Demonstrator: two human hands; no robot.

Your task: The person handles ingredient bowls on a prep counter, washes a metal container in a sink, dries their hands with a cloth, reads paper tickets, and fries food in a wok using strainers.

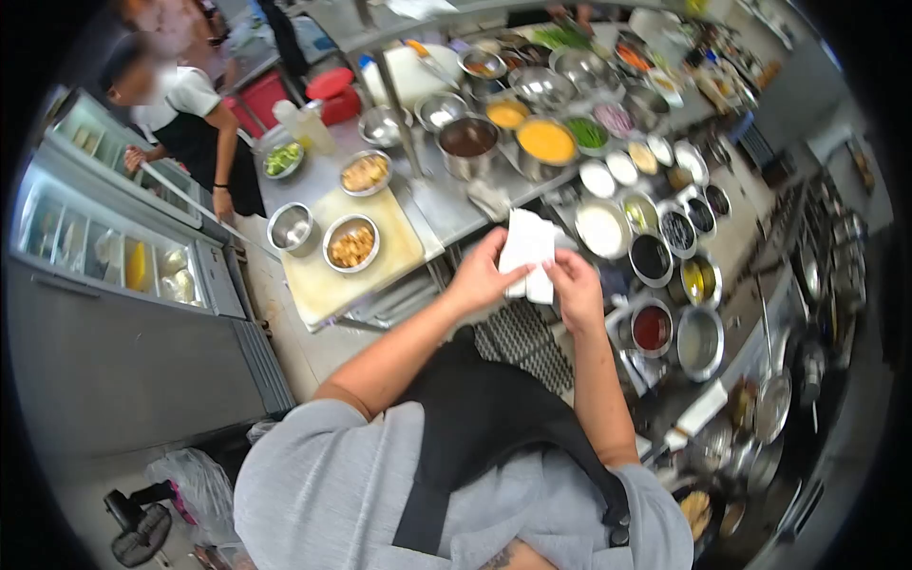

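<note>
Some folded white paper (528, 245), perhaps slips or napkins, is held up in front of my black apron (465, 418). My left hand (483, 275) grips its left edge, thumb across the front. On the other side my right hand (578, 287) pinches the lower right edge. Any writing on the paper is too blurred to make out. Just beyond it, a crumpled cloth (489, 198) lies at the counter's edge. Nearest on the right is a bowl of white contents (602, 228).
A cutting board (313, 285) at the left bears a bowl of browned pieces (351, 245). Pots of yellow liquid (546, 141) and dark sauce (468, 139) stand behind. Several sauce containers and a ladle (772, 404) are at right. A co-worker (204, 123) stands by an open fridge (104, 242).
</note>
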